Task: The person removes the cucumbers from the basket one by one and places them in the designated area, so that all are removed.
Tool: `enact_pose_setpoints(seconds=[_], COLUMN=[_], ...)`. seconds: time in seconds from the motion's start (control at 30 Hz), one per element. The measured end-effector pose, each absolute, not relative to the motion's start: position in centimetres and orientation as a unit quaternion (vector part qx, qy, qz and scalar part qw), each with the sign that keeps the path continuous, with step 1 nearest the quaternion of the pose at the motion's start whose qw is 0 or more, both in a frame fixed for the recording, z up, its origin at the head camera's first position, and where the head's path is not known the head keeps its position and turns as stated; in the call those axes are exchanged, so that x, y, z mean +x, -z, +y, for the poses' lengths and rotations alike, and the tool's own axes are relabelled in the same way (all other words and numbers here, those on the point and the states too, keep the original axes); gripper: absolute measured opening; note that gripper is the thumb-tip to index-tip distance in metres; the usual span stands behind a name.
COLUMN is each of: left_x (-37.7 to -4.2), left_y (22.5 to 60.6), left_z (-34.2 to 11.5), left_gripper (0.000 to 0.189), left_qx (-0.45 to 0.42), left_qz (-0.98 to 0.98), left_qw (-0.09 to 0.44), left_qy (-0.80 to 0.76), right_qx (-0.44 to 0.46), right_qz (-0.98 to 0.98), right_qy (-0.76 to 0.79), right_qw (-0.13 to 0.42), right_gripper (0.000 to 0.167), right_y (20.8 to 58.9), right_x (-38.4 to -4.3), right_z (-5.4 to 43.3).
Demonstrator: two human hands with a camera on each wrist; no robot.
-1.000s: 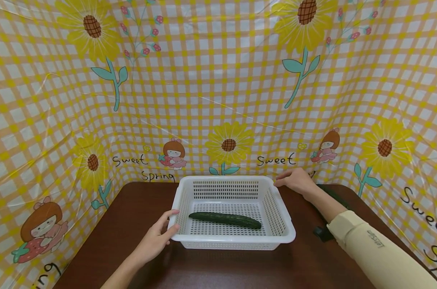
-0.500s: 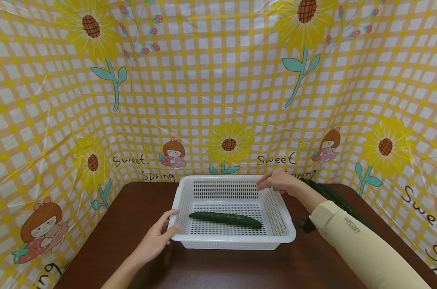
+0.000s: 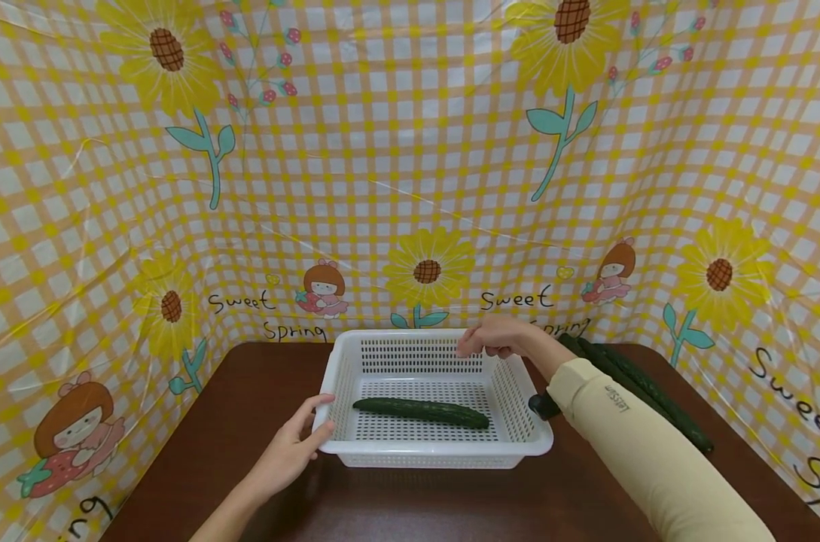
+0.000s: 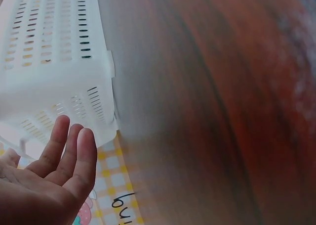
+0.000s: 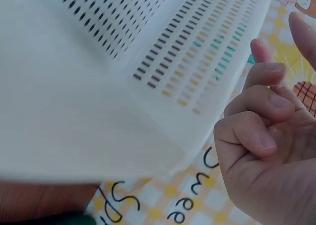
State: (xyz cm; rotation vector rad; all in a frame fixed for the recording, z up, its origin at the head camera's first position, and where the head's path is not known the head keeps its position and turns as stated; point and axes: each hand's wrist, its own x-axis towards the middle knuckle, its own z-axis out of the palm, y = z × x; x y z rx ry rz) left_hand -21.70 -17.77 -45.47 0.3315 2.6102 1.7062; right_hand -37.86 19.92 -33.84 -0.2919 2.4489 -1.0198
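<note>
A white plastic basket (image 3: 423,449) with slotted walls stands mid-table, one long cucumber (image 3: 419,411) lying across its bottom. My left hand (image 3: 291,452) grips the basket's left rim, with thumb and index finger showing on top of it in the head view. Three fingers (image 4: 84,156) of that hand extend outside the basket wall in the left wrist view. Over the basket's back right corner hovers my right hand (image 3: 494,336), holding nothing. Its last three fingers (image 5: 252,131) are bent toward the palm, while index finger and thumb reach forward, apart from each other.
More cucumbers (image 3: 660,399) lie on the dark wooden table (image 3: 410,500), right of the basket and partly behind the right forearm. A checked cloth (image 3: 382,173) with sunflowers encloses the back and both sides. A black device (image 3: 544,406) sits by the right wrist.
My right hand has moved left, from beyond the basket's right rim to over its back wall. The cucumbers on the right show more now. The left hand and basket stay put.
</note>
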Motion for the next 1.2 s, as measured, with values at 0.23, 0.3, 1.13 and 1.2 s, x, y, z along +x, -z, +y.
enact_pose_setpoints(seconds=[0.23, 0.3, 1.13, 1.2], left_x=[-21.6, -21.6, -21.7, -21.7], left_y=[45.4, 45.4, 45.6, 45.6], left_z=[-17.7, -17.7, -17.7, -17.7], left_gripper=[0.046, 0.046, 0.047, 0.047], left_qx=[0.104, 0.105, 0.1, 0.1], left_qz=[0.834, 0.834, 0.834, 0.835], left_qw=[0.002, 0.004, -0.002, -0.003], left_qy=[-0.542, -0.542, -0.543, -0.541], right_qx=[-0.111, -0.106, -0.091, -0.088], right_qz=[0.882, 0.881, 0.876, 0.873], right_qy=[0.378, 0.38, 0.361, 0.359], right_qw=[0.259, 0.263, 0.308, 0.317], right_gripper=[0.035, 0.035, 0.031, 0.031], right_y=[35.1, 35.6, 40.7, 40.9], right_x=[-38.6, -38.7, -38.7, -38.8], right_z=[18.4, 18.1, 15.2, 15.1])
